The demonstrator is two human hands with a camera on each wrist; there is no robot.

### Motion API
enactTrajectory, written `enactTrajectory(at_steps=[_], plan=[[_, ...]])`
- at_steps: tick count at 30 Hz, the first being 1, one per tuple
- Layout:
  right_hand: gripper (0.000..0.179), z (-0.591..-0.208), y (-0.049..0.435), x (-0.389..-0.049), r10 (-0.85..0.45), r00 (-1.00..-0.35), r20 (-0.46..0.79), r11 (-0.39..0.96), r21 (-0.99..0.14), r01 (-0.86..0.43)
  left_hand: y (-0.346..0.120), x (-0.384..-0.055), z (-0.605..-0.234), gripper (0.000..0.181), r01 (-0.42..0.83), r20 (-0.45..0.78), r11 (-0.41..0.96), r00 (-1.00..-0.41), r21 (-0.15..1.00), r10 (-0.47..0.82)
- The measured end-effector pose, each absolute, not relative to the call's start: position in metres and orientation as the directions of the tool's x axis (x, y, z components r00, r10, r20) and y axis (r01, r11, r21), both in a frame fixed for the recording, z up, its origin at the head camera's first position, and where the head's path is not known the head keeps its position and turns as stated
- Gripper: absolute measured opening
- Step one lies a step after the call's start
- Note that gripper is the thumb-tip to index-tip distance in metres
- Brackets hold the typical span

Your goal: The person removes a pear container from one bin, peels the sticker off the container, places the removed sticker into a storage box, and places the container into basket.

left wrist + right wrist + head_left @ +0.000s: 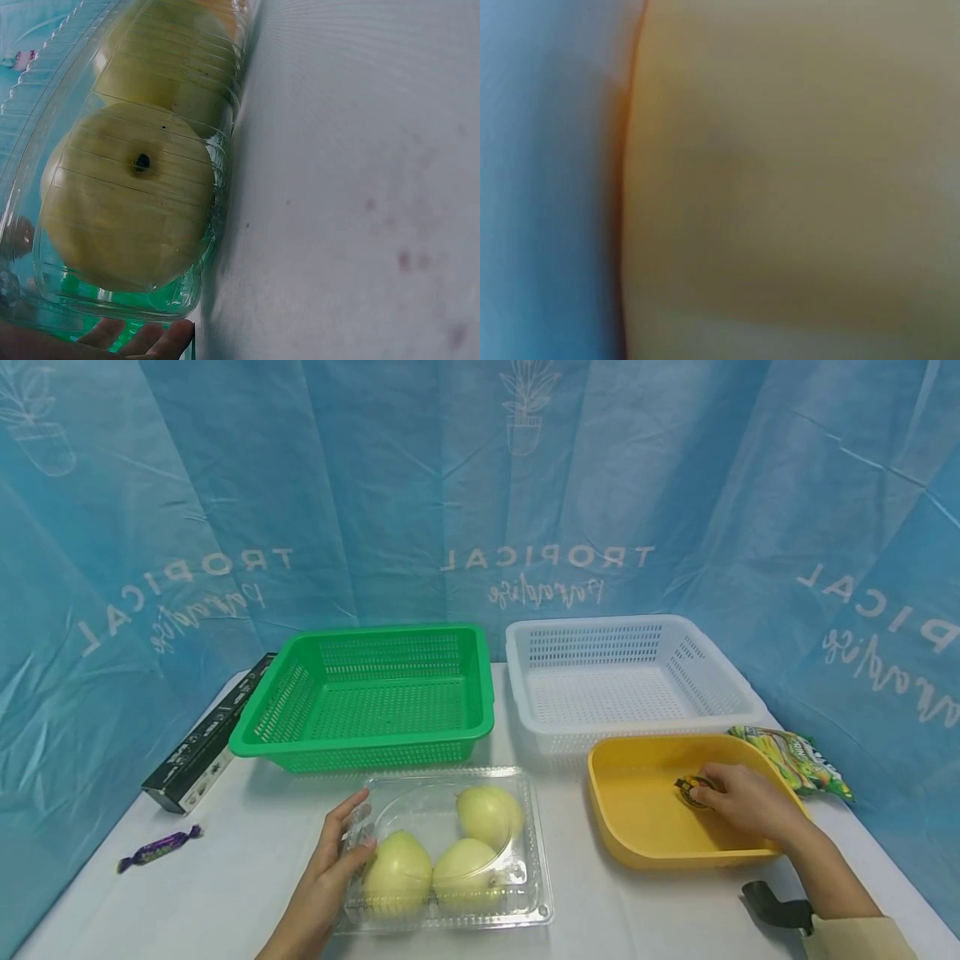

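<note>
My left hand (330, 860) holds the left side of a clear plastic clamshell box (408, 781), thumb on the lid and fingers along the side. Inside the box are three pale yellow-green, pear-like fruits (397, 870), and one fruit (127, 202) shows close up through the ribbed wall in the left wrist view. Over at the right, my right hand (750, 797) pinches a small black-and-yellow wrapped candy (693, 792) inside a yellow plastic tub (637, 827). Blurred yellow tub surface (780, 187) fills most of the right wrist view, where neither hand nor candy shows.
Behind stand a green basket (360, 745) and a white basket (637, 727). A long black box (217, 727) lies left of the green basket, near a purple-wrapped candy (159, 848). A green snack packet (795, 760) lies beside the tub. A blue curtain (480, 485) hangs behind.
</note>
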State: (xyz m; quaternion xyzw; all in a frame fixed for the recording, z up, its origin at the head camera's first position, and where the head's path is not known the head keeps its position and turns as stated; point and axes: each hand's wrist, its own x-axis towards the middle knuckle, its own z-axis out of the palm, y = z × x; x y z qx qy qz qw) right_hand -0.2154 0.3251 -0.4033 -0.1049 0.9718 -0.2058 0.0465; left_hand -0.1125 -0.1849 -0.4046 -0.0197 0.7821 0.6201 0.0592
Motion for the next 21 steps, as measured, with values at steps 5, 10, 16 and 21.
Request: enactTrajectory(at_steps=[5, 10, 16, 21], plan=[[0.016, -0.4037, 0.3231, -0.2152, -0.207, -0.976, -0.061, 0.904, -0.393, -0.167, -0.1853, -0.1119, -0.4051, 0.053, -0.098, -0.112, 0.211, -0.992, 0.973, 0.058], [0.017, -0.4038, 0.322, -0.215, -0.194, -0.979, -0.07, 0.914, -0.375, -0.154, -0.1853, -0.112, -0.4051, 0.053, -0.099, -0.113, 0.212, -0.992, 0.972, 0.057], [0.019, -0.4051, 0.3222, -0.2148, -0.192, -0.979, -0.073, 0.918, -0.366, -0.153, -0.1856, -0.1119, -0.405, 0.053, -0.102, -0.117, 0.215, -0.991, 0.971, 0.058], [0.018, -0.4046, 0.3228, -0.2146, -0.209, -0.976, -0.065, 0.918, -0.355, -0.173, -0.1857, -0.1117, -0.405, 0.053, -0.107, -0.123, 0.217, -0.991, 0.97, 0.058]])
